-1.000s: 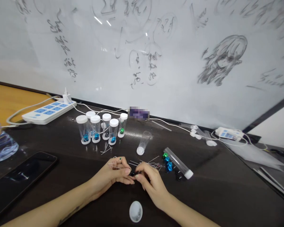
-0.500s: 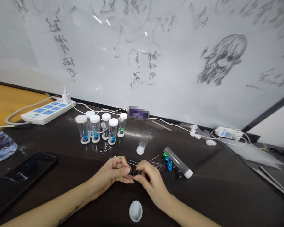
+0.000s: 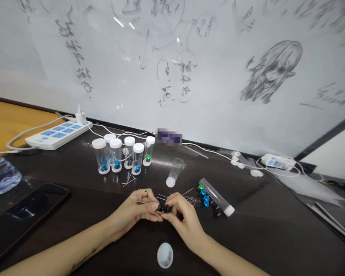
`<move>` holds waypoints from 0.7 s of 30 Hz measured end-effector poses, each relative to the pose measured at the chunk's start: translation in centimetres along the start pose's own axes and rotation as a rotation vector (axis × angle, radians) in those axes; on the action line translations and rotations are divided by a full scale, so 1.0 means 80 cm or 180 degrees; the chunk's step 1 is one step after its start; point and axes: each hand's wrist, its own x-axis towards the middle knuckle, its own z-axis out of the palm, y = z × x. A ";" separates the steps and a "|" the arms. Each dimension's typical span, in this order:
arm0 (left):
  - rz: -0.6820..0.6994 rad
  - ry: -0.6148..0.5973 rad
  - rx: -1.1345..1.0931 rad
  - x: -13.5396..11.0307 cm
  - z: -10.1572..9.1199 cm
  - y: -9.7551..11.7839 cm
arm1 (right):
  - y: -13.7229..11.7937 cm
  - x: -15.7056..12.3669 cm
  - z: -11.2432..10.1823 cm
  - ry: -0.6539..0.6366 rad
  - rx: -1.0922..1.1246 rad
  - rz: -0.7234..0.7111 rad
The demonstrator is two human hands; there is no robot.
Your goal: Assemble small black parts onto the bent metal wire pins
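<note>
Between my two hands is a small black part (image 3: 166, 209), mostly covered by fingers; its exact kind cannot be made out. My left hand (image 3: 140, 207) pinches its left side with thumb and fingers, and a thin pale wire (image 3: 137, 197) crosses those fingers. From the right, my right hand (image 3: 182, 214) grips the same part between thumb and fingertips. Thin metal rods (image 3: 189, 198) lie just behind my right hand. Nearer to me, a round translucent cap (image 3: 165, 255) rests on the dark table.
Several capped clear tubes (image 3: 115, 155) holding blue, green or dark pieces stand at left. An open tube (image 3: 175, 172) stands behind my hands. Blue pieces (image 3: 205, 201) lie beside a lying tube (image 3: 217, 197). A phone (image 3: 25, 218), bottle (image 3: 1, 176) and power strip (image 3: 59, 134) occupy the left.
The fingers of my right hand have shifted slightly, and a bit more of the black part shows between my hands. Everything else stays in place.
</note>
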 end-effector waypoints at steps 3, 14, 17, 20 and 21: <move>-0.0023 -0.0018 0.0020 0.000 0.001 0.002 | 0.000 0.001 -0.001 -0.0083 -0.0069 0.0041; -0.0028 -0.0023 -0.0086 0.001 0.000 0.002 | -0.005 0.000 -0.003 -0.0110 0.0128 0.0039; 0.0021 0.0026 -0.0121 0.002 0.000 0.003 | -0.006 -0.001 -0.002 -0.0074 0.0038 0.0070; 0.0022 0.0029 -0.0120 0.002 0.000 0.003 | -0.005 -0.001 0.000 0.0038 -0.0037 0.0030; 0.0017 0.0018 -0.0112 0.002 0.000 0.003 | -0.004 0.000 0.000 0.0047 -0.0063 0.0026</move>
